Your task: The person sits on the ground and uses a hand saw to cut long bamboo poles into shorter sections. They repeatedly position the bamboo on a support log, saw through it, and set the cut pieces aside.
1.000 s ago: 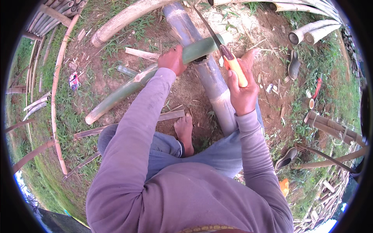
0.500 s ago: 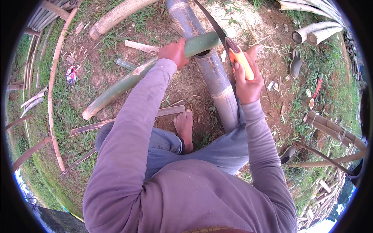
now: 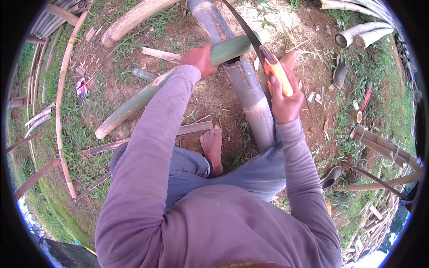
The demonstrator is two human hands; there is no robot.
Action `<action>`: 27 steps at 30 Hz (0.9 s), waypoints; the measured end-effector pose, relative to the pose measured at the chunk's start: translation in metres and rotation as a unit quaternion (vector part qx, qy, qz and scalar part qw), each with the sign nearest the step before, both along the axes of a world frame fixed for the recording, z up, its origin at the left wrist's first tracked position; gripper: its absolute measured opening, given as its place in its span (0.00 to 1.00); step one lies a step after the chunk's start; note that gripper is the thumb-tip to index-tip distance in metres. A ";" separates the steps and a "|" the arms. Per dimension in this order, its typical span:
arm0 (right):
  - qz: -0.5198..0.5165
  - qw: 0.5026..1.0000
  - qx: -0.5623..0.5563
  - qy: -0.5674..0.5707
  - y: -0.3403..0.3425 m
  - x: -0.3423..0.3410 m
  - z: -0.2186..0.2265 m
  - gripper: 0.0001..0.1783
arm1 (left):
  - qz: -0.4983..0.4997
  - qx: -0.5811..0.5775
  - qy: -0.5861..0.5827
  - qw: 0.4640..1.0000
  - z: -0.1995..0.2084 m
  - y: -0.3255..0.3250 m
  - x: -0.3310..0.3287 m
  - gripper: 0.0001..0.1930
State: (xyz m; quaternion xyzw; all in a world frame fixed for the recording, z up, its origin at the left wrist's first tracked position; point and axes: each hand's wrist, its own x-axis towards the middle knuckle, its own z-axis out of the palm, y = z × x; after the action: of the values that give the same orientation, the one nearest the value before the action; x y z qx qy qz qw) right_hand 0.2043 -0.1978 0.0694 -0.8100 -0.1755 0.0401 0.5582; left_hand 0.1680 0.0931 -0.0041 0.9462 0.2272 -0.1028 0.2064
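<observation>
A green bamboo pole (image 3: 129, 108) slants from the lower left up to the right, its far part lying across a thick grey bamboo trunk (image 3: 250, 91). My left hand (image 3: 199, 60) is wrapped round the green pole, just left of the trunk. In my right hand (image 3: 286, 100) is the orange handle of a handsaw (image 3: 246, 27). Its dark curved blade passes across the green pole near the pole's right end, right of the trunk. The blade touches or nearly touches the pole; how deep any cut goes cannot be seen.
A split bamboo strip (image 3: 163, 55) lies behind the green pole, another (image 3: 194, 128) by my bare foot (image 3: 211, 145). Cut bamboo poles (image 3: 364, 36) are at the far right, near a dark shoe (image 3: 340, 73) and a red-handled tool (image 3: 366, 99). A long thin pole (image 3: 61, 105) runs along the left.
My right hand has drawn the saw slightly back toward me, its handle now lower. My left hand keeps its hold on the green bamboo pole, which stays nearly in place.
</observation>
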 end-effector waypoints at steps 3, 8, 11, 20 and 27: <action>0.019 0.998 -0.008 -0.064 0.017 0.009 -0.002 0.23 | -0.001 -0.020 0.034 0.999 0.016 0.001 -0.002 0.38; 0.049 0.993 -0.028 -0.100 -0.108 -0.080 0.017 0.25 | -0.002 -0.027 0.051 0.998 0.003 0.012 -0.007 0.40; 0.051 0.993 -0.002 -0.103 -0.114 -0.075 0.000 0.25 | -0.008 -0.024 0.054 0.998 0.010 0.011 0.004 0.41; 0.033 0.996 0.020 -0.085 -0.043 -0.020 -0.011 0.25 | -0.023 -0.074 0.052 0.996 0.010 0.023 0.008 0.42; 0.048 0.993 -0.007 -0.109 -0.098 -0.051 -0.010 0.25 | -0.054 -0.140 0.042 0.988 -0.005 0.035 0.013 0.43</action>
State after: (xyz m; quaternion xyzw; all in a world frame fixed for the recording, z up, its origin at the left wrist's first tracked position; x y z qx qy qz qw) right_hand 0.1530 -0.2959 0.0590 -0.8042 -0.2737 -0.0209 0.5271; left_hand 0.1811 0.1280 -0.0091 0.9135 0.1677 -0.1845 0.3216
